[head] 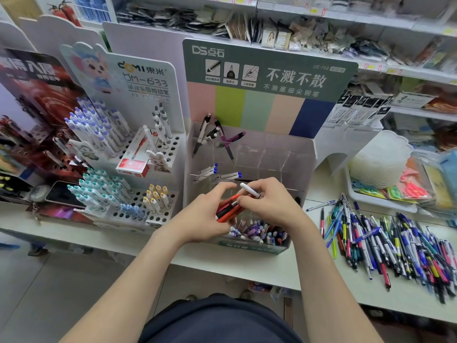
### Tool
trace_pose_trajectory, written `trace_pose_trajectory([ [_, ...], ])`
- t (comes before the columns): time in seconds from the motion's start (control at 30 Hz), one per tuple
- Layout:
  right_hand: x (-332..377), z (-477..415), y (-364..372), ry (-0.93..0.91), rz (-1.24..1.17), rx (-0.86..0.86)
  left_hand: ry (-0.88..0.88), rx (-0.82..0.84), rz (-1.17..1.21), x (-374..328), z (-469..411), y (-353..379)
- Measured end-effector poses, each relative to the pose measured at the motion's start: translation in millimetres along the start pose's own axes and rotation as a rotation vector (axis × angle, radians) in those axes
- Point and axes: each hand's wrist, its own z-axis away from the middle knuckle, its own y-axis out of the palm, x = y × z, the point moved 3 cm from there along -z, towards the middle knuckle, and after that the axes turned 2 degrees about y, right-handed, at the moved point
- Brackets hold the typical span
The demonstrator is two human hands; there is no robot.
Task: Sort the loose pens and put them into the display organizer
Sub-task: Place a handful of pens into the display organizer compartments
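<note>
My left hand (pixel 205 214) grips a bundle of red and black pens (pixel 228 209) over the front of the clear display organizer (pixel 306 154). My right hand (pixel 269 204) pinches a white pen (pixel 249 190) just above that bundle, touching the red pens with its fingers. The organizer's back compartments hold a few black, white and purple pens (pixel 217 137), and its middle row holds white pens with blue ends (pixel 210 169). Several pastel pens (pixel 257 231) fill its front row. A big pile of loose pens (pixel 385 241) lies on the counter to the right.
A white pen stand (pixel 173 144) with several blue, teal and yellow pens and a red box (pixel 134 159) is on the left. A phone (pixel 61 194) lies at far left. A white tray (pixel 380 205) of packets sits behind the loose pile. Shelves of goods rise behind.
</note>
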Motion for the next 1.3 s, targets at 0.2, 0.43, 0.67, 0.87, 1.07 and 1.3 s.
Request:
trace_pose_trajectory([
  [0.2,0.9,3.1,-1.2,0.005,-0.135,0.092,0.016,-0.005,-0.041,6.3,3.4,-4.7],
  [0.43,7.2,-4.2,6.0,0.075,0.028,-0.007,0.042,-0.061,-0.079,7.1,6.1,-10.3],
  [0.67,12.1,-10.0,6.1,0.073,0.161,-0.174,0.062,-0.151,-0.135,9.1,2.9,-16.1],
  [0.87,11.1,-12.1,7.2,0.032,-0.088,-0.267,0.071,-0.142,-0.139,7.0,2.8,-18.4],
  [1.07,15.4,-16.9,1.3,-0.101,-0.523,-0.697,0.038,-0.131,-0.071,12.7,2.9,-17.7],
  [1.3,25.5,-25.4,2.4,-0.128,-0.307,-0.42,-0.038,-0.254,-0.002,23.3,-1.2,-22.3],
])
